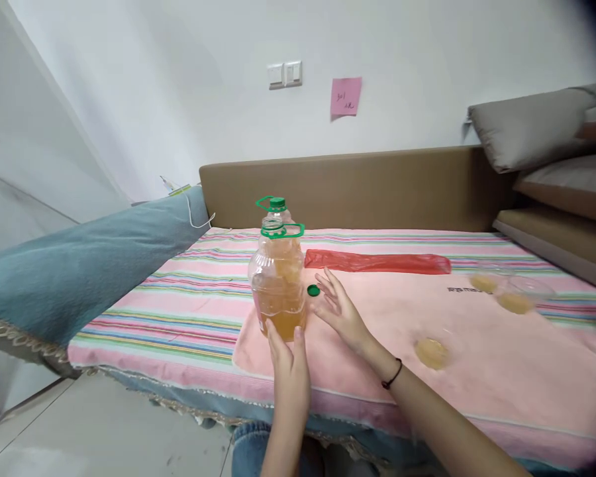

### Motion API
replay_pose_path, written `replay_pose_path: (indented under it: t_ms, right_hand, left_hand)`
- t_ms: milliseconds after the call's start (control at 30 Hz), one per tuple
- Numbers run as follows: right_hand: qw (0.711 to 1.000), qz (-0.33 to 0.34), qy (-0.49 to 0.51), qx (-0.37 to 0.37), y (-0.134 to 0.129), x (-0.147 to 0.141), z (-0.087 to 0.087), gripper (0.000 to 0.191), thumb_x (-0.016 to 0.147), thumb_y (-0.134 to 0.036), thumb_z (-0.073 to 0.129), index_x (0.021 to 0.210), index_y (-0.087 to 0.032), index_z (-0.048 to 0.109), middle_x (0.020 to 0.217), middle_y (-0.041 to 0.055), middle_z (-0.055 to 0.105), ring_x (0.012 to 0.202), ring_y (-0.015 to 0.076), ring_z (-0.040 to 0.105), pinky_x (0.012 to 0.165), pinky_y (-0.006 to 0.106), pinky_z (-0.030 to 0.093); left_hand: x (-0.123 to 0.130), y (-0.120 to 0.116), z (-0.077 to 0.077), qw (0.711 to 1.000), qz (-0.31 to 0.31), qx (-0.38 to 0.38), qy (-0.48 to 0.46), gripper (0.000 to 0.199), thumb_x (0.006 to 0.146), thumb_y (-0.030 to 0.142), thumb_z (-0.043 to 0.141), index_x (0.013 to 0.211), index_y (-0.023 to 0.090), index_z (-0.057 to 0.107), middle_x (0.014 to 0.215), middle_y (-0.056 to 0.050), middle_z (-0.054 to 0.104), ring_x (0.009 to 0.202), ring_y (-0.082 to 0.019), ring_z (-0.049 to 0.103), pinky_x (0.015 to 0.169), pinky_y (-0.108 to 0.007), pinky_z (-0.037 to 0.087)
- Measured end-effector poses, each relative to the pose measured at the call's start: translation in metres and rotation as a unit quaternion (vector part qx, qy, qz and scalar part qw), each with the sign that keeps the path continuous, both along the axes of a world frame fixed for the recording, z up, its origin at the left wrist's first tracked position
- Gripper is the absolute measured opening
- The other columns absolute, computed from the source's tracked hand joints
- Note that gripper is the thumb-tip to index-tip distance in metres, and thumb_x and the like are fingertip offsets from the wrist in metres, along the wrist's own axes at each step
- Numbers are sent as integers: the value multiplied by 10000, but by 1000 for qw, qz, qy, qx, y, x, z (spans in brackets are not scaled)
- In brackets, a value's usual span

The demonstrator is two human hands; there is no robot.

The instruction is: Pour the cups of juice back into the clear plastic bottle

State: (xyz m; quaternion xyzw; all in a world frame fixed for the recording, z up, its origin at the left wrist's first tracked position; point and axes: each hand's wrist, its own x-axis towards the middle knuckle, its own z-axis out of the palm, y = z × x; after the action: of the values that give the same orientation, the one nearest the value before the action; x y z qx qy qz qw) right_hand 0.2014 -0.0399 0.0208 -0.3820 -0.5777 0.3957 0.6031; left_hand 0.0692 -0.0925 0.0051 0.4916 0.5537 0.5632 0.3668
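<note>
Two clear plastic oil jugs of yellow-brown liquid stand one behind the other on the bed. The front jug (278, 285) has an uncapped mouth and a green handle ring; the rear jug (278, 211) wears its green cap and is mostly hidden. My left hand (289, 368) is at the front jug's lower near side, thumb and finger apart; whether it touches the plastic I cannot tell. To the jug's right, my right hand (345, 318) hovers open with spread fingers, holding nothing. Just beyond its fingertips a loose green cap (313, 290) lies on the pink towel (367, 358).
Clear bowls with yellowish contents sit at the right: a near bowl (432, 352) and farther ones, including a back bowl (515, 301). A folded red plastic bag (377, 262) lies behind the towel. Grey and brown cushions (531, 129) are stacked far right, against a brown headboard (357, 192).
</note>
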Motion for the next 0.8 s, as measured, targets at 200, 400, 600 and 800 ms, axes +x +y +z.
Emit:
replay_pose_path:
  t_ms: [200,400,600,800]
  right_hand:
    - [998,-54,-35,24,-58,84,30,389,823,-477,719,1161,-287,680,1260,76,701,1194,250,638,1058,455,474]
    - [972,-229,-58,21,-92,189,16,360,745,-583,741,689,-227,744,810,67,764,836,245,705,839,394,549]
    - [938,-343,-7,-51,-105,256,-33,477,751,-662,677,597,-211,697,762,100,757,795,260,712,893,455,536]
    - [971,-184,-24,-149,-104,255,-59,451,612,-407,816,1009,-215,721,1006,100,777,860,247,737,849,437,584]
  left_hand:
    - [12,-6,1,999,-20,25,39,906,913,617,453,1571,115,88,1676,-142,55,1555,-249,19,1272,-424,36]
    - [35,-14,-1,995,-45,74,49,771,906,558,520,1526,187,251,1651,-126,182,1537,-256,156,1269,-450,105]
    - [81,-20,-8,986,-158,40,35,550,852,509,582,1296,187,530,1476,-148,491,1434,-289,389,1221,-496,253]
    - [142,-27,-21,960,-270,-62,-48,547,731,503,661,1162,178,579,1387,-177,570,1334,-321,511,1168,-503,347]
